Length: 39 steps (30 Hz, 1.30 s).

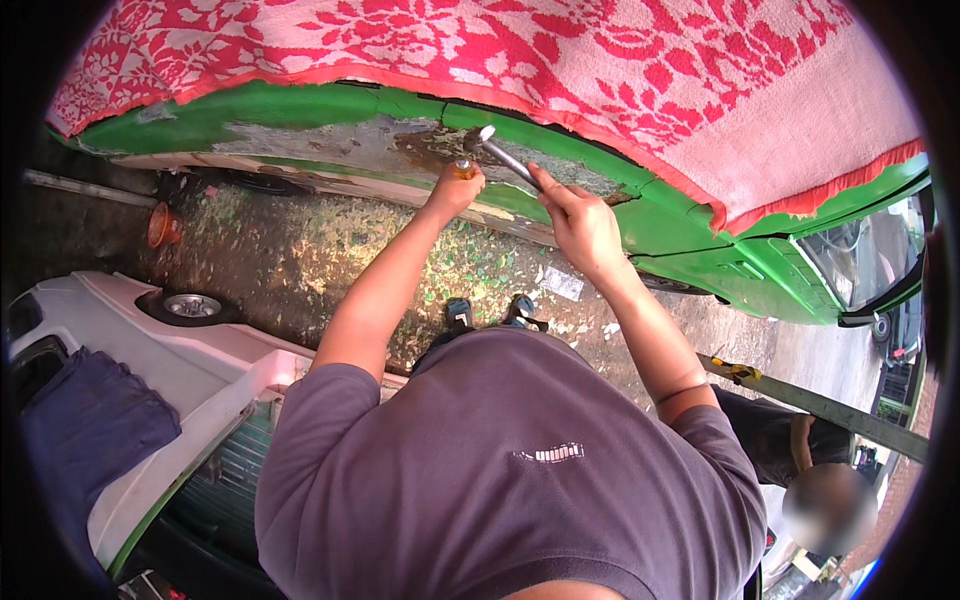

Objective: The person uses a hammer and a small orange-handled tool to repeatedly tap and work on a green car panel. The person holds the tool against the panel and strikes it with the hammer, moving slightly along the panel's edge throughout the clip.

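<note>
My right hand [587,228] is closed round the handle of a hammer [512,162], whose head points up and left. Close to the car's side, my left hand [457,190] grips an amber-handled tool [463,167] with a metal cap on its upper end. The tool's tip is hidden below the fist, so its kind cannot be told. The hammer head hangs just above and right of that cap, apart from it. In front of both hands runs the green car body [400,100], with a scraped grey and rusty brown patch [440,147].
A pink and red floral cloth [480,50] covers the car's top. Paint flakes litter the ground [300,250]. A pale car [190,345] stands behind at the left, an orange cone-like object [163,226] beyond. Another person [790,440] is at the lower right, beside a long bar [830,408].
</note>
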### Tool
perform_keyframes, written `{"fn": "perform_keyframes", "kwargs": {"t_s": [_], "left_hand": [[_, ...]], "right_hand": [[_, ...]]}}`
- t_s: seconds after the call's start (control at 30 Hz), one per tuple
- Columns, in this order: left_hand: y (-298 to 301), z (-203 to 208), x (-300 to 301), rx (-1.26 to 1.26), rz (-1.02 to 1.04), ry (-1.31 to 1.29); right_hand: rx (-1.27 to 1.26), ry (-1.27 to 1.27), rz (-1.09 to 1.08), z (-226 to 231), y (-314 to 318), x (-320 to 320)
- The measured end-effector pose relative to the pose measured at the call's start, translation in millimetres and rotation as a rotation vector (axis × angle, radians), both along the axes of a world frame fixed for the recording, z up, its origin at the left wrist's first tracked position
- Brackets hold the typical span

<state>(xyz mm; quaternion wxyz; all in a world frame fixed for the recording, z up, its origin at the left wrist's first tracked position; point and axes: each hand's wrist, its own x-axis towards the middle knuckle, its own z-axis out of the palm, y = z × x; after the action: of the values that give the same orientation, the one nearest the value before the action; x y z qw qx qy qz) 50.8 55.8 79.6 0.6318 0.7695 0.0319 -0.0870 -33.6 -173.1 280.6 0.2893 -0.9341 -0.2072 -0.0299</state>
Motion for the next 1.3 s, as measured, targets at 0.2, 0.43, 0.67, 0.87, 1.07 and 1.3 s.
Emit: {"fn": "perform_keyframes", "kwargs": {"t_s": [0.2,0.43,0.67,0.87,1.07,1.3], "left_hand": [[-18.3,12.0,-10.2,0.014,0.155,-0.069],[-62.7,32.4,-30.5,0.405,-0.06,-0.262],[-65.7,25.3,-39.4,0.467,-0.039,-0.305],[-48.9,28.6,-51.6,0.468,-0.022,-0.212],[-1.2,11.3,-44.4,-0.067,0.166,-0.191],[11.2,24.8,-47.2,-0.341,0.198,-0.233]], "right_hand": [[0.335,0.031,-0.127,-0.1,-22.6,-5.3],[0.404,0.137,-0.23,-8.7,-40.2,-9.3],[0.346,0.279,-0.325,-0.9,-61.2,-21.6],[0.431,0.359,-0.386,-17.2,-76.2,-25.1],[0.698,0.65,-0.244,-37.0,-89.3,-19.1],[0.685,0.764,-0.096,-71.7,-91.8,-17.9]]}}
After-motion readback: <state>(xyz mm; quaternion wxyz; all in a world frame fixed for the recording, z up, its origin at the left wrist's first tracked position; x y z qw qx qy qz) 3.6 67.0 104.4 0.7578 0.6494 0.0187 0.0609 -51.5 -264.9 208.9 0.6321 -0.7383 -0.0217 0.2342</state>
